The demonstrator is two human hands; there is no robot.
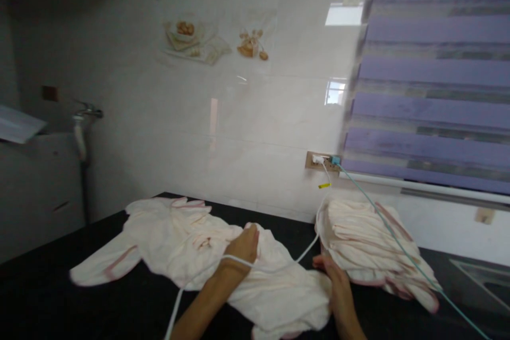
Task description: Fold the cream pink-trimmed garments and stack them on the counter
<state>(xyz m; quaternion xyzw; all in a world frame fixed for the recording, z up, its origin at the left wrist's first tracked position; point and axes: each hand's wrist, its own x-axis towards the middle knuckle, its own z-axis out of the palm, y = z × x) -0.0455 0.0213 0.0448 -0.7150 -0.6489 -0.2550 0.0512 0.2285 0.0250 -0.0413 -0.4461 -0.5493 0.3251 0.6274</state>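
A loose pale pink garment [167,244] with darker pink trim lies spread on the black counter [51,281]. My left hand [241,247] rests on its middle, fingers curled into the cloth; a white cable [306,248] runs across my wrist. My right hand [332,276] lies on the garment's right end, touching the lower edge of a stack of folded pink cloths [370,244]. Whether either hand grips the fabric is unclear in the blur.
A wall socket [321,160] holds the white cable and a teal cable [398,247] that runs over the stack. Tiled wall behind. A tap [85,114] at the left, a purple blind [434,74] at the right, a sink edge [482,271] far right.
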